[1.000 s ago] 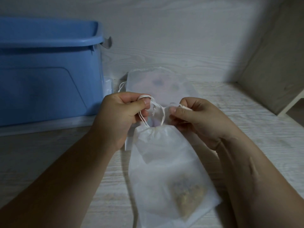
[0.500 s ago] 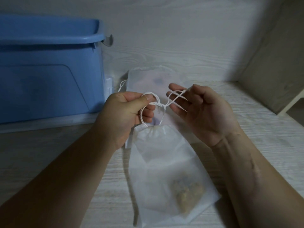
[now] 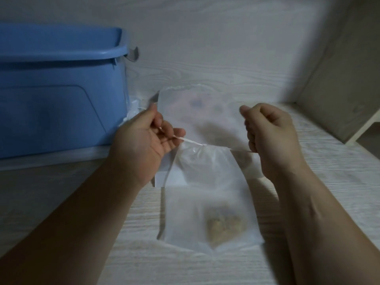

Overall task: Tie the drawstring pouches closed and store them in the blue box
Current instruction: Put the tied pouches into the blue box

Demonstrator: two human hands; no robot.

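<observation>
A white translucent drawstring pouch [image 3: 207,194] lies on the pale wooden surface, with a brownish lump inside near its bottom. Its white drawstring [image 3: 192,142] stretches taut across the gathered mouth. My left hand [image 3: 144,140] pinches the string's left end. My right hand [image 3: 271,136] is curled round the right end, just right of the mouth. A second white pouch [image 3: 197,108] lies behind the hands, partly hidden by them. The blue box [image 3: 59,89] stands at the far left, its top open.
A wooden panel [image 3: 337,79] rises at the right, with a pale shelf edge [image 3: 368,124] beside it. A wooden back wall [image 3: 205,38] closes the far side. White wrapping [image 3: 131,110] peeks out next to the box.
Both hands have moved apart, left going left and right going right. The loose loops of the drawstring have pulled into a straight taut line over the pouch's mouth.
</observation>
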